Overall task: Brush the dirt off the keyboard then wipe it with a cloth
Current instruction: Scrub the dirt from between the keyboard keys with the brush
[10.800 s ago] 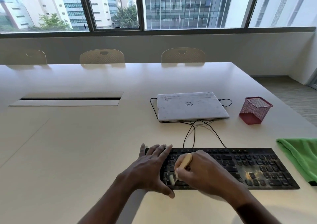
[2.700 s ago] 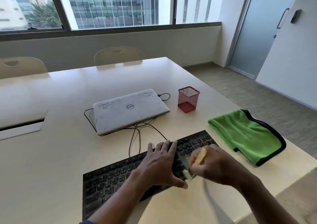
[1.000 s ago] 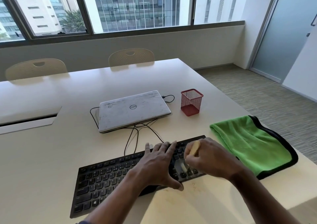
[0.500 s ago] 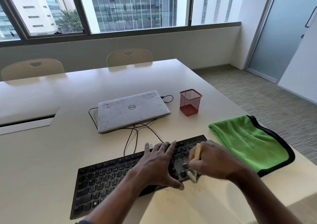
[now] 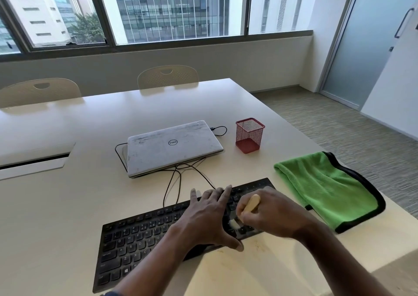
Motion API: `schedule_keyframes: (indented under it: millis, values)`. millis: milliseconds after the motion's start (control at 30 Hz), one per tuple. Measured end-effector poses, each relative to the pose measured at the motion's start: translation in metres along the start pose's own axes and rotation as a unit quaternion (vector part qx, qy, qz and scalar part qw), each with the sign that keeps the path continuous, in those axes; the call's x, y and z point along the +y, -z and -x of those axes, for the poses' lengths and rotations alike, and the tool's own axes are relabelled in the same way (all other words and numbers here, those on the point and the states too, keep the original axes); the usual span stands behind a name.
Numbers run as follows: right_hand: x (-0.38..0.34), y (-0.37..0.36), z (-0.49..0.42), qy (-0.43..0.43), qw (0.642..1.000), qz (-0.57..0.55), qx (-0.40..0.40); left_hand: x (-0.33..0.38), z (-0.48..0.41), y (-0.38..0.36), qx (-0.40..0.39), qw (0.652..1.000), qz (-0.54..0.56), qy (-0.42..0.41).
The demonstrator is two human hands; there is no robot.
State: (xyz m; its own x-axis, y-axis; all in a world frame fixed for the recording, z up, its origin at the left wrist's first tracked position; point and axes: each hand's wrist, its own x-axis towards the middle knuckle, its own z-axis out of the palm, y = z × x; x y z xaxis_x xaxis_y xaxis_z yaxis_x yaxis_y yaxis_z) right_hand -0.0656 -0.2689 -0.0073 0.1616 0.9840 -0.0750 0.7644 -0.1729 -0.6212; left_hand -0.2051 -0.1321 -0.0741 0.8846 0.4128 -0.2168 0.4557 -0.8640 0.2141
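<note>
Currently on the list, item one: keyboard (image 5: 135, 239), black, full-width, lying flat and slightly askew at the near edge of the worktop (image 5: 67, 205), its right end near the cloth (image 5: 325, 187). Judge it light, rigid and apt to skate on a smooth top, with keycaps that could pop if levered. Steady it by pressing down on it, as your left hand (image 5: 203, 218) does, fingers (image 5: 220, 193) straight and spread flat over the keys, thumb at the near rim. Item two: brush (image 5: 252, 203), small, pale handle, bristles down on the right-hand keys. Your right hand (image 5: 271, 214) grips it, fingers curled round the handle; it is probably very light, so hold it low for control. Item three: the cloth, green, black-edged, folded, soft and limp by the look of it, untouched at the right; take it by a bunched fold. Surface: pale, smooth worktop, also carrying a closed laptop (image 5: 172, 146), trailing cables (image 5: 176, 178), a red mesh cup (image 5: 250, 135) and a cable slot (image 5: 34, 159) at the far left. Room: two chairs (image 5: 167, 77) on the far side, windows onto towers, striped floor (image 5: 328, 119) and a frosted door (image 5: 371, 46) to the right.
</note>
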Motion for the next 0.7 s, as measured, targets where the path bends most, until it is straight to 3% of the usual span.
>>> schedule_keyframes:
  millis: [133, 267, 367, 567, 700]
  values:
    - [0.008, 0.006, -0.001, -0.02, 0.996, 0.087, 0.028, -0.001, 0.001, 0.0, 0.001, 1.0, 0.006, -0.001]
    - [0.007, 0.011, 0.001, -0.006, 0.999, 0.032, 0.01, -0.001, 0.0, 0.0, 0.002, 1.0, 0.004, -0.002]
    - [0.01, 0.016, 0.006, -0.023, 0.998, 0.053, -0.025, -0.001, 0.0, 0.0, 0.002, 1.0, 0.004, 0.0]
    - [0.013, 0.023, 0.007, -0.03, 0.998, 0.008, 0.063, -0.001, 0.0, 0.001, 0.0, 1.0, 0.006, -0.003]
    - [0.012, 0.023, 0.01, -0.051, 0.998, 0.029, -0.005, -0.001, 0.0, 0.0, 0.001, 1.0, 0.006, -0.003]
